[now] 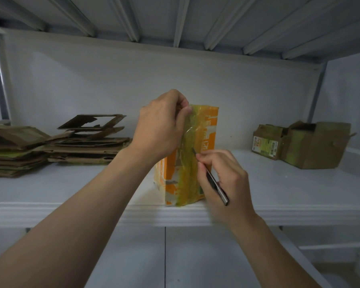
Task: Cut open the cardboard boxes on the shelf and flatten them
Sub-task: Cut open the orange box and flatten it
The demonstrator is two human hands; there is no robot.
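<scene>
White shelf [71,206] surface spans the view, with its front lip nearest the camera. Both forearms enter from the bottom edge and are cut off by the frame.

Right hand [222,179]: the grip is clenched around a slim dark cutter [216,187], held pen-fashion. The fingers hide the middle of the handle. Only the metal-tipped rear end and a short grey blade tip show. The tip touches the tape on the box's near face at about mid-height; whether it has pierced the tape cannot be told.

Orange box [211,129]: it stands upright on the shelf just behind the front lip, near the centre. The print is orange and white, with lettering too blurred to read. A wide strip of yellowish transparent tape [187,163], wrinkled and glossy, runs down the near face from top to bottom. The right hand covers part of the lower right side.

Left hand [160,129]: the grip grasps the box's upper left corner, fingertips pinched at the top end of the tape. The hand and wrist hide the box's upper left side.

Further back on the left lies a stack of flattened cardboard [71,148], well apart from the box and cut off by the frame edge. On the right, a small brown box [266,144] with a label touches a larger brown box [318,146] with loose flaps. A grey back wall [133,80] stands behind, under the ribbed underside of the upper shelf [175,17].
</scene>
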